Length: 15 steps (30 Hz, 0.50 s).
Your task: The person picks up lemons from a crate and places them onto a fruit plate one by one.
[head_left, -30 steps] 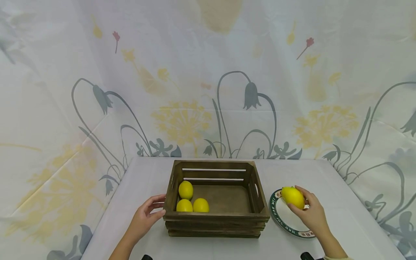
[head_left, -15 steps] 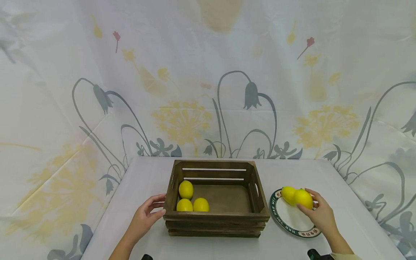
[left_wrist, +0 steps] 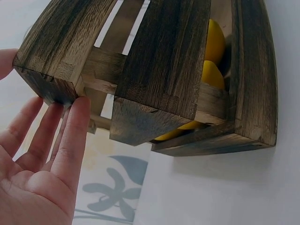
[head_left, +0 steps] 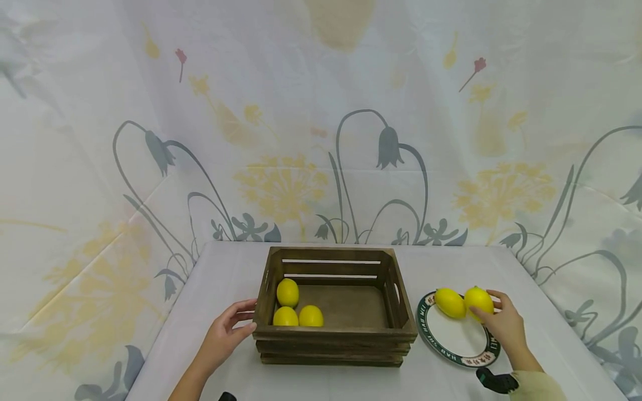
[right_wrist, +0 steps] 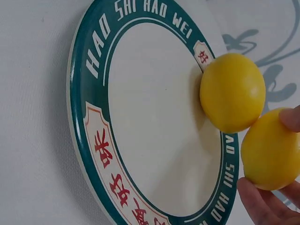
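Second lemon lands on the plate beside the crate

Left hand (head_left: 224, 336), fingers loosely spread, touches the wooden crate (head_left: 333, 340) holding three lemons (head_left: 293, 308). Right of the crate, the right hand (head_left: 506, 329) has carried its pinched lemon (head_left: 478, 301) down onto the plate (head_left: 453, 340), touching the other lemon (head_left: 449, 302); its grip is not yet released.

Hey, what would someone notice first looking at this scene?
Bright yellow lemons: three sit in the left end of the wooden crate mid-table, one lemon lies on the green-rimmed plate to its right. The right hand grips another lemon beside it, while the left hand touches the crate's corner.
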{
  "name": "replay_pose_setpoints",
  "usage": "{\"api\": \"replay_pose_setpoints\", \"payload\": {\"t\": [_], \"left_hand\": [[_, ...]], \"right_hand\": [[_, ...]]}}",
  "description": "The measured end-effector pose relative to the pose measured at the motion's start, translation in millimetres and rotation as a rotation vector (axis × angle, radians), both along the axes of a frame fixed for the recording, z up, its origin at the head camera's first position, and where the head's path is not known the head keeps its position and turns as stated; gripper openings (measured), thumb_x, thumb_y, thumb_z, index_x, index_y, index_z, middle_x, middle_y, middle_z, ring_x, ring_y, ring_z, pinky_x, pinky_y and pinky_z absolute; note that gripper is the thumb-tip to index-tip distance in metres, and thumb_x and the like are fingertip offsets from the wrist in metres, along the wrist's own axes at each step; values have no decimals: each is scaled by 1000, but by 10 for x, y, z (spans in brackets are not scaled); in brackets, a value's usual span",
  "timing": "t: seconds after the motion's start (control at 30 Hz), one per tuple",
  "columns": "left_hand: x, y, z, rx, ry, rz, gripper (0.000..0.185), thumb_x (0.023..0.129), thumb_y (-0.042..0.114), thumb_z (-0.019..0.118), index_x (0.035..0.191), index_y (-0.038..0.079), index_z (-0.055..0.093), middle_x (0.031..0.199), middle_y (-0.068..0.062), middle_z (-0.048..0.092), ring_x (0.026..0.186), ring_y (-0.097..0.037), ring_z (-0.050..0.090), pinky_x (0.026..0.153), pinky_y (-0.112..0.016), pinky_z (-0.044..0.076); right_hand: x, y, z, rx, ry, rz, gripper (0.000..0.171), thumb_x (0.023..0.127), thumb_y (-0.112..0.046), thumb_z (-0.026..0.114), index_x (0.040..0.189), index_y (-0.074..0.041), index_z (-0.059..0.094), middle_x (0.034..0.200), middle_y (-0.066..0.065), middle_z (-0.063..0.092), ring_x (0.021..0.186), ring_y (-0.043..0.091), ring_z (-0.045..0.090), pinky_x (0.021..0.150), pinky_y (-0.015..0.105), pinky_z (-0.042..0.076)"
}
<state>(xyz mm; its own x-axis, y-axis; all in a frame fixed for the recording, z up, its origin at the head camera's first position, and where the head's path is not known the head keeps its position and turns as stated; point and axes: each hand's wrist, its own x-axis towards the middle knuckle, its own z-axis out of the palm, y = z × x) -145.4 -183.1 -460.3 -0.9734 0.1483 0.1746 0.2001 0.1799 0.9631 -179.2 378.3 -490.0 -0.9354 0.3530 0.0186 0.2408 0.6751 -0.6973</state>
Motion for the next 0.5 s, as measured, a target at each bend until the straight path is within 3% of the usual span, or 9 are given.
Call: {"api": "replay_pose_setpoints", "payload": {"t": [0.23, 0.5], "left_hand": [[2, 9, 2, -4, -5, 10, 41, 86, 6, 64, 125, -2, 52, 124, -16, 53, 102, -11, 53, 82, -21, 48], [3, 9, 6, 1, -5, 3, 40, 87, 5, 64, 125, -2, 52, 124, -16, 52, 102, -11, 53, 82, -22, 49]], "right_hand": [[-50, 2, -87, -16, -93, 23, 73, 85, -32, 66, 134, 8, 30, 127, 42, 34, 111, 53, 38, 85, 56, 44], [-51, -14, -98, -13, -116, 54, 75, 83, -31, 67, 133, 10, 29, 126, 42, 35, 112, 54, 38, 87, 57, 42]]}}
